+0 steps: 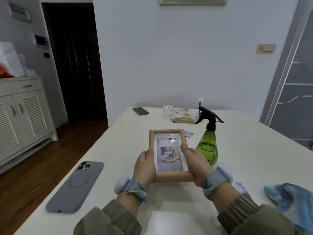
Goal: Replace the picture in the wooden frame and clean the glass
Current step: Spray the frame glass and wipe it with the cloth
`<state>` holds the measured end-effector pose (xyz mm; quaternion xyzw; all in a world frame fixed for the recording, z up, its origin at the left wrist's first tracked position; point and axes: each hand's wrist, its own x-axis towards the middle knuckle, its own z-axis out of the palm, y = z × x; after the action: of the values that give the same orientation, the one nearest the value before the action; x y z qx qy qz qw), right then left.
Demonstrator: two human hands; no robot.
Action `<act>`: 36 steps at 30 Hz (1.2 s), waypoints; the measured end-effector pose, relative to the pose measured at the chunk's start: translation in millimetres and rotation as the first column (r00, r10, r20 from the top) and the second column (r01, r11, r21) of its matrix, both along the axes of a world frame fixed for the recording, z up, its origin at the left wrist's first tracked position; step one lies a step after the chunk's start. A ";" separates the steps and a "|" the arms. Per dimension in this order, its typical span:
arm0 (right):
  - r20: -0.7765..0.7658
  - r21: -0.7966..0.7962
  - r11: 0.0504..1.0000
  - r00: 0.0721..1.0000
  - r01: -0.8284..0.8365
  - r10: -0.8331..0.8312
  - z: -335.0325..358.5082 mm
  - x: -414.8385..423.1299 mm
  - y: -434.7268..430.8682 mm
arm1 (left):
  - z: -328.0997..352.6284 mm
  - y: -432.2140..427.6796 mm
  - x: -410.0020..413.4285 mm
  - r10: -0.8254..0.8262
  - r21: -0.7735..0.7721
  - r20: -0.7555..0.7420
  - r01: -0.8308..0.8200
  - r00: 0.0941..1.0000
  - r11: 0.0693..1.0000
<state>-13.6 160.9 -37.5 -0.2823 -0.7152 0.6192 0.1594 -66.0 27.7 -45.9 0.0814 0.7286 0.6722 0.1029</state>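
Wooden frame (pixel 171 177): left hand (pixel 144 164), right hand (pixel 196 165) curled round its sides, thumbs perhaps on glass (pixel 167 138); keep grip edge-only. Spray bottle (pixel 208 146), two o'clock.

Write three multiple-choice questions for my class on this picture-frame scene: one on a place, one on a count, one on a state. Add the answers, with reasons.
1. Where does the green spray bottle stand relative to the wooden frame?
A. To its left
B. To its right
C. On top of it

2. How many phones lie on the table?
A. Two
B. Three
C. Four

3. How is the frame held?
A. By one hand alone
B. By no hand; it lies flat
C. By both hands

Answers:
1 B: the bottle stands on the person's right of the frame.
2 A: a grey-cased phone lies at the left and a dark phone near the far edge.
3 C: the left hand and the right hand grip its lower corners.
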 end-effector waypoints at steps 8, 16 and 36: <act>-0.056 -0.012 1.000 0.998 0.028 -0.029 -15.7 -4.3 2.7 | -12.5 2.0 -12.2 -0.157 0.102 0.154 0.142 0.976 0.985; -0.112 -0.086 0.996 0.993 0.027 -0.037 -13.8 0.2 4.8 | -8.3 -0.5 -15.2 -0.383 0.418 0.282 0.247 0.880 0.874; -0.168 -0.075 0.997 0.986 -0.031 0.018 -5.5 10.3 -1.5 | -3.2 -5.8 -11.1 -0.623 0.637 0.411 0.279 0.665 0.718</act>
<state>-3.2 159.4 -43.0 -0.2264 -0.6782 0.6698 0.2001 -77.1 21.9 -49.0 0.0746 0.3983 0.7826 0.4725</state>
